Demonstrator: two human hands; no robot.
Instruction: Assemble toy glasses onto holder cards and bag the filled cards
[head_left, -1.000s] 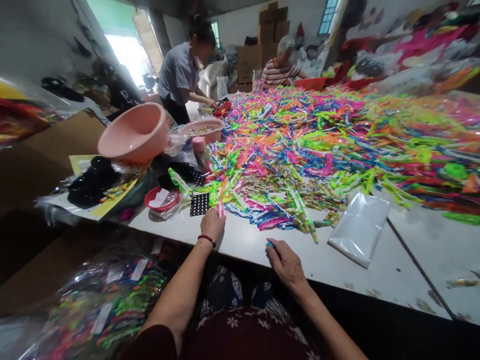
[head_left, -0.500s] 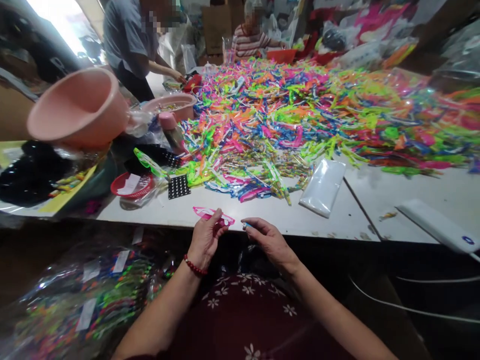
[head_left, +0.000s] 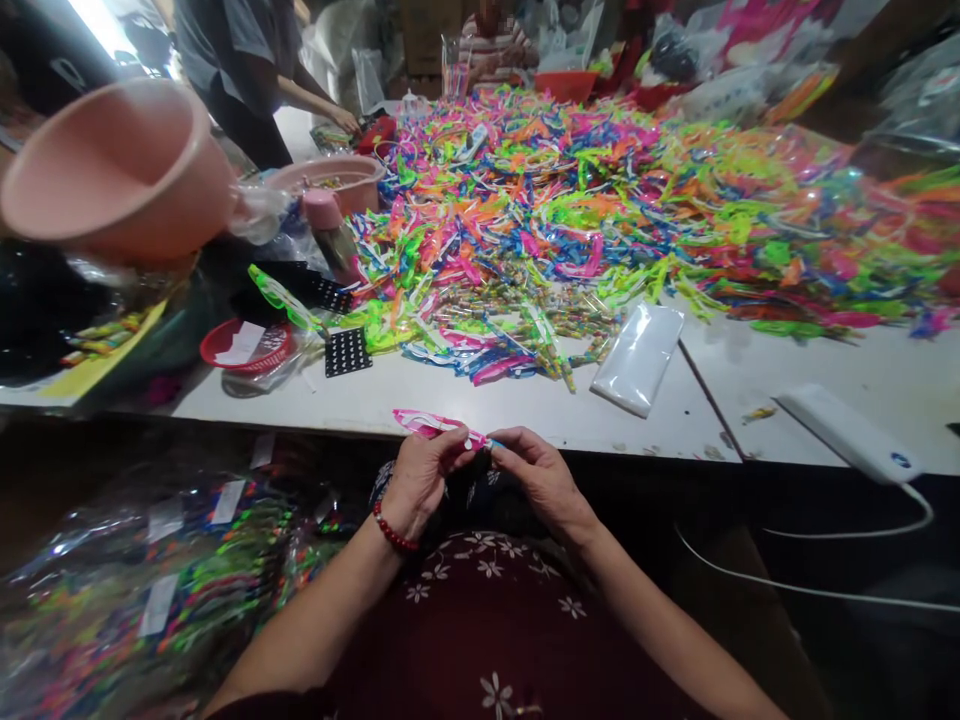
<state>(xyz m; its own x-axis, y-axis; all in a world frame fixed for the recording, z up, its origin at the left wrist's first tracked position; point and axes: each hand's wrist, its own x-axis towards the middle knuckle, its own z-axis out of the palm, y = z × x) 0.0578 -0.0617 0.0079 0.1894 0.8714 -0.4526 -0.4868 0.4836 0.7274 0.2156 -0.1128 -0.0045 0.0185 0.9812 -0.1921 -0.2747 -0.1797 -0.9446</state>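
The left hand (head_left: pixel 417 478) pinches a pink plastic piece (head_left: pixel 431 425) between thumb and fingertips, closed on its right-hand end. The right hand (head_left: pixel 538 470) meets it there, thumb and forefinger pressed together on something small and bluish at the piece's tip; it is too small to identify. The 2 hands touch or nearly touch at that joint, held just off the near edge of the table (head_left: pixel 480 405), above the person's lap.

The pink piece is slim and flat, and its long axis runs almost parallel to the near edge, tilted slightly. Its free end points left and a little away from the person; the pinched end points right, towards the right hand.

As a judgement, the work in hand is joining the small part to the end of the pink piece. Doing it well looks to depend on holding the pink piece steady close to its tip, so the thin plastic does not flex, and on bringing the small part in along the piece's own axis rather than at an angle.

Further out, a black dotted card (head_left: pixel 348 352) and a red basket (head_left: pixel 244 345) lie towards the table's left side, a clear packet (head_left: pixel 637 358) near the middle, and a white device (head_left: pixel 847 435) with a cable by the near edge at right. A great heap of neon plastic pieces (head_left: pixel 600 210) covers the far half. 2 pink basins (head_left: pixel 112 170) stand at far left, where another person (head_left: pixel 240 60) works.
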